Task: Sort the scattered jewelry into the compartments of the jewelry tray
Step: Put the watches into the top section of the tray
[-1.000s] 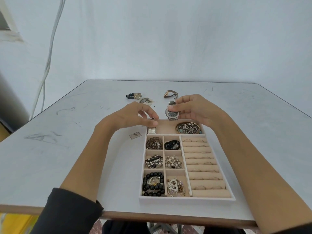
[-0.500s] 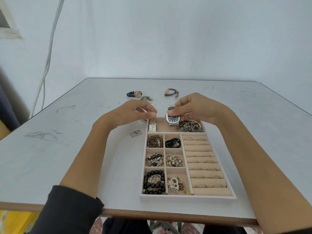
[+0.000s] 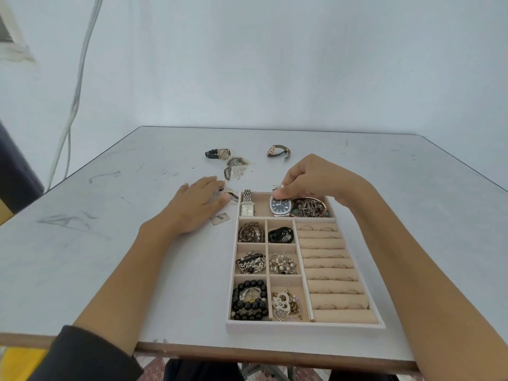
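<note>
A beige jewelry tray [image 3: 305, 324] sits on a grey table [image 3: 110, 243] close to the person. The right hand [image 3: 310, 180] pinches the metal band of a dark-dial watch [image 3: 280, 207] between thumb and fingertips. The watch lies in the tray's long far compartment, between a rectangular silver watch [image 3: 247, 204] and a heap of metal pieces [image 3: 310, 207]. The left hand [image 3: 196, 206] lies flat on the table just left of the tray, fingers straight, holding nothing. Beyond the hands, a black-strap watch [image 3: 218, 154], a brown-strap watch [image 3: 278, 151] and some earrings [image 3: 236, 167] lie loose.
</note>
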